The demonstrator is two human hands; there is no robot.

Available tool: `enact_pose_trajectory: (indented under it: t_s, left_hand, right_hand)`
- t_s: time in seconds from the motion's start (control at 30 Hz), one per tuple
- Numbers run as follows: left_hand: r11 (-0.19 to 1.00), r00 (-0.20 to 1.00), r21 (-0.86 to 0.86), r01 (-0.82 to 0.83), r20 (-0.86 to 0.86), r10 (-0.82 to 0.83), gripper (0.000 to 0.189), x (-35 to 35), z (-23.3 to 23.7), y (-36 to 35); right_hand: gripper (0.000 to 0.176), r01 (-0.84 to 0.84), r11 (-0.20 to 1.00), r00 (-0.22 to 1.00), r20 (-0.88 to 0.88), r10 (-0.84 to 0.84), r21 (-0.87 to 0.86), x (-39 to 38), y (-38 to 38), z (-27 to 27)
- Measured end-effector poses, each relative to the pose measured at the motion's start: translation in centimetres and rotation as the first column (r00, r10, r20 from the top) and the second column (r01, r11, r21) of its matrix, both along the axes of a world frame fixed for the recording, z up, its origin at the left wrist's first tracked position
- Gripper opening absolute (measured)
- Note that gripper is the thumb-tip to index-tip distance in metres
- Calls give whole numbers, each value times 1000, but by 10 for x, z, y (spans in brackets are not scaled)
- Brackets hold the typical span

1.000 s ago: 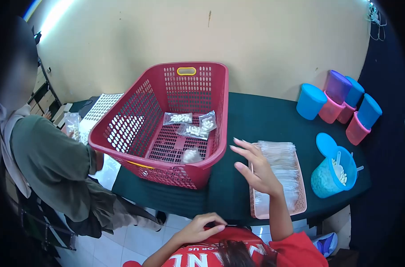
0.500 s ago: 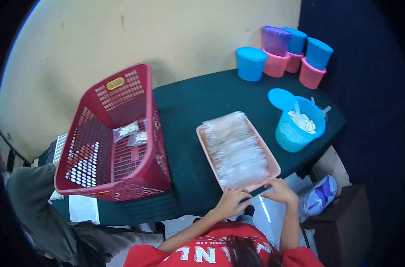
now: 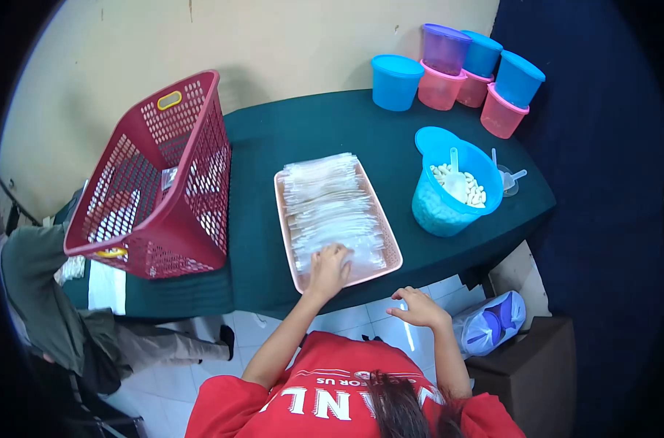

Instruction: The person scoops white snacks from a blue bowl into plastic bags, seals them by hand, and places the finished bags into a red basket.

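Note:
A pink tray (image 3: 392, 248) on the table holds a long row of clear plastic bags (image 3: 328, 204). My left hand (image 3: 328, 271) reaches over the tray's near edge. Its bent fingers touch the nearest bags, and the thumb stands apart from them. In front of the table, right of the tray's near corner, my right hand (image 3: 422, 306) hangs in the air with its fingers apart and nothing in it. A blue tub (image 3: 449, 212) of white, capsule-like pieces (image 3: 474, 191) stands right of the tray, with a white scoop (image 3: 455, 179) in it.
A large red basket (image 3: 178, 233) stands at the left, beside a person in a green sleeve (image 3: 32, 270). Stacked blue, purple and pink tubs (image 3: 441, 87) line the back right. Below the right edge are a bagged purple item (image 3: 493, 325) and a brown box (image 3: 533, 372).
My left hand has moved from the tray's near edge onto the bags. My right hand has come away from the tray. The view has shifted, so the tray and tub sit further left.

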State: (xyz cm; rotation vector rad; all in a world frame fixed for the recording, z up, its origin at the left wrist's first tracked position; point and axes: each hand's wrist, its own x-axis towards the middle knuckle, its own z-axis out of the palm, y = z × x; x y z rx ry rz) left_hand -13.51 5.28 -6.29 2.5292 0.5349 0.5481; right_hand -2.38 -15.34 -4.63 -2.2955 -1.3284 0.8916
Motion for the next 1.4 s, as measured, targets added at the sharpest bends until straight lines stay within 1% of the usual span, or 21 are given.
enact_pose_trajectory:
  t_s: [0.13,0.2,0.27,0.37,0.4,0.43,0.5,0.53,0.6,0.63,0.67,0.73,0.83,0.9,1.03,1.1,1.2,1.27,1.33,1.37,1.4]
  left_hand:
    - [958,963,126,-259,105,246,37,14,2,-15]
    - [940,955,203,-276,-51,291,39,20,-6,-5]
    - [950,960,147,-276,-6,280,29,19,5,-5]
    - [978,969,-46,-201,136,206,17,31,43,-17]
    - [972,942,-192,-132,282,184,14,34,63,-31]
    - [946,887,-322,-41,424,182,11,38,81,-45]
    - [991,903,-136,12,428,48,12,45,103,-79]
    - [991,898,-106,76,439,-22,12,52,106,-95]
    - [962,902,-120,246,392,-182,12,65,108,-121]
    - [898,873,-168,406,363,-327,12,72,105,-126]
    - [862,853,-154,482,307,-423,12,81,106,-132]
    - [795,816,-208,570,259,-517,11,94,114,-139]
    - [715,738,-195,672,264,-621,11,119,113,-136]
    - [627,671,-239,741,252,-697,10,139,117,-134]
    - [599,632,-202,775,243,-736,10,183,128,-134]
    - [580,619,-217,785,270,-737,10,202,139,-133]
    - [523,585,-262,811,329,-741,14,225,149,-133]
    - [732,693,-195,653,544,-473,19,233,171,-135]
    - [842,671,-129,524,671,-315,28,232,184,-125]
    - [885,622,-121,450,754,-213,28,230,186,-123]
    - [921,555,-123,369,824,-112,28,228,186,-120]
  right_hand:
    - [46,-42,996,998,48,46,-80,16,-33,-21]
    - [48,-109,994,993,-49,109,13,29,-48,-31]
    - [45,-101,994,995,-4,101,-32,30,-63,-15]
    - [36,-44,985,989,-135,67,166,49,-82,0]
    - [36,-32,985,990,-133,55,167,51,-86,9]
    - [34,99,940,986,-159,-48,327,51,-88,22]
    - [35,288,771,957,-206,-206,568,52,-92,42]
    - [35,296,770,954,-208,-214,566,53,-94,53]
    - [40,368,578,902,-129,-412,728,54,-97,77]
    - [36,316,562,894,-41,-447,764,59,-101,84]
    - [36,311,561,896,-40,-443,767,65,-109,84]
    - [26,234,752,965,-52,-258,616,82,-129,82]
    - [16,222,792,964,-6,-265,569,97,-144,96]
    - [17,270,777,960,-93,-266,569,112,-154,97]
    - [17,315,738,949,-216,-230,597,147,-162,100]
    - [14,419,680,880,-452,-142,602,165,-161,101]
    - [10,335,744,892,-450,-53,578,194,-164,114]
    - [8,386,704,879,-470,-84,597,207,-169,115]
    - [13,386,379,921,-376,-103,841,218,-176,114]
    - [13,392,377,918,-382,-106,839,221,-178,115]
    - [17,472,211,881,-462,-97,856,224,-178,118]
